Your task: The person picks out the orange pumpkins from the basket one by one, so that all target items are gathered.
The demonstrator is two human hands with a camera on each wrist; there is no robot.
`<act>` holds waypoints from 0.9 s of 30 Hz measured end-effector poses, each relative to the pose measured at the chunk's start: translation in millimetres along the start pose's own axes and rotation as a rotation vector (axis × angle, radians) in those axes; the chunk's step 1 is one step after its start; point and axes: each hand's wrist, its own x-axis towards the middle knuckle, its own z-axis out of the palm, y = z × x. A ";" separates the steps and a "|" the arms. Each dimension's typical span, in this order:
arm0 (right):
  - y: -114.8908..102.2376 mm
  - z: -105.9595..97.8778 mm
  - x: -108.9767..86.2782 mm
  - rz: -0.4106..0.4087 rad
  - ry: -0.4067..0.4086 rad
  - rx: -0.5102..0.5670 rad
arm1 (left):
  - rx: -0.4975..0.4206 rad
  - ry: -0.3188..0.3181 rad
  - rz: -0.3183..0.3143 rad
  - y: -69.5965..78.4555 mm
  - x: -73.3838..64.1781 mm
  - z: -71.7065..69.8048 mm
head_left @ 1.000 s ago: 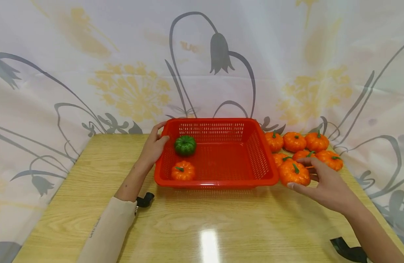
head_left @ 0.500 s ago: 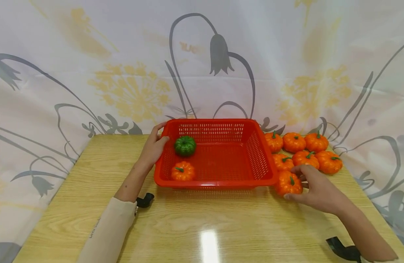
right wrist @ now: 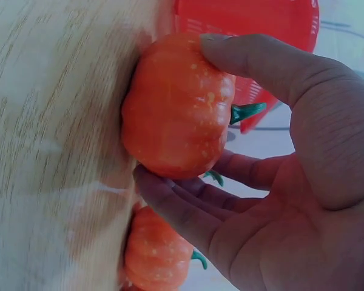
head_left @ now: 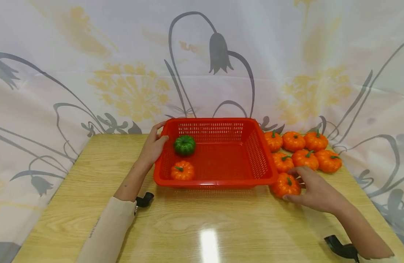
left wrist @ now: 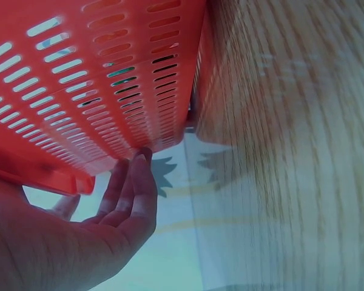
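Note:
A red plastic basket (head_left: 218, 182) with slotted walls stands in the middle of the table in the head view. Inside, at its left end, lie a green toy pumpkin (head_left: 184, 145) and an orange one (head_left: 182, 171). My left hand (head_left: 152, 149) holds the basket's left rim, thumb on top, with the other fingers along the outer wall in the left wrist view. Just off the basket's front right corner, my right hand (head_left: 315, 190) grips an orange toy pumpkin (right wrist: 176, 109) between thumb and fingers. That pumpkin sits low at the tabletop, its green stem upward.
Several more orange pumpkins (head_left: 305, 159) stand in two rows right of the basket, close behind my right hand. A flower-printed cloth (head_left: 202, 73) hangs behind the wooden table (head_left: 175, 226). Black wrist mounts (head_left: 145, 199) show by both forearms.
My right hand has moved the orange pumpkin left and toward me, away from the rows and down to the tabletop. My left hand and the basket have stayed put.

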 end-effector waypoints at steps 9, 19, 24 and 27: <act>-1.2 -1.8 -0.7 0.017 -0.021 -0.023 | 0.006 0.008 0.008 -1.1 1.5 0.0; -4.5 -5.1 -2.2 0.000 -0.016 -0.056 | 0.020 0.008 -0.001 -1.8 0.3 -1.7; -11.3 -10.2 -9.0 0.002 0.023 -0.073 | 0.006 0.001 -0.009 -2.9 1.2 -1.7; -18.6 -15.2 -13.0 -0.006 0.064 -0.090 | -0.002 0.003 -0.006 -2.9 2.1 -1.9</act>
